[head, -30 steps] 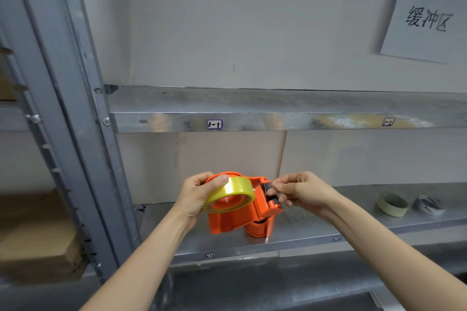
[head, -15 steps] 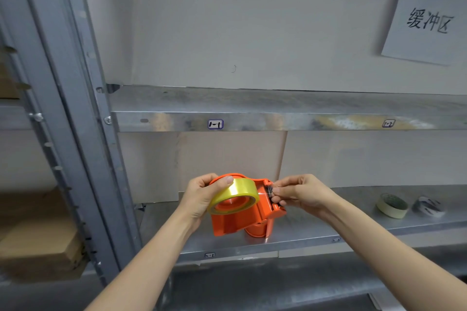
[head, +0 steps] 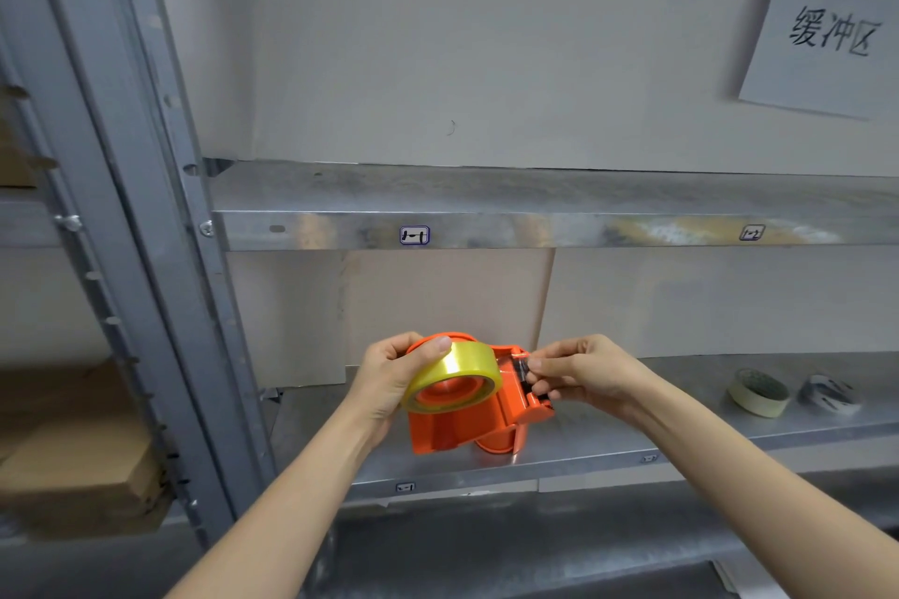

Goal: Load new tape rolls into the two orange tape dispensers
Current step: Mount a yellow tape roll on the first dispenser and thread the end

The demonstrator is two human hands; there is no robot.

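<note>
Left hand [head: 389,384] grips orange dispenser [head: 467,423] just above shelf [head: 608,447]; yellow roll [head: 452,377] already seated on hub. Right hand [head: 579,375] pinches at black roller [head: 521,367] (threading apparently unfinished). Second orange dispenser [head: 501,445] on shelf, mostly hidden, probably unloaded.

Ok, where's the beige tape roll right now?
Head view: the beige tape roll lies on the lower metal shelf, far right, just left of a grey-white roll and to the right of the right hand.
</note>
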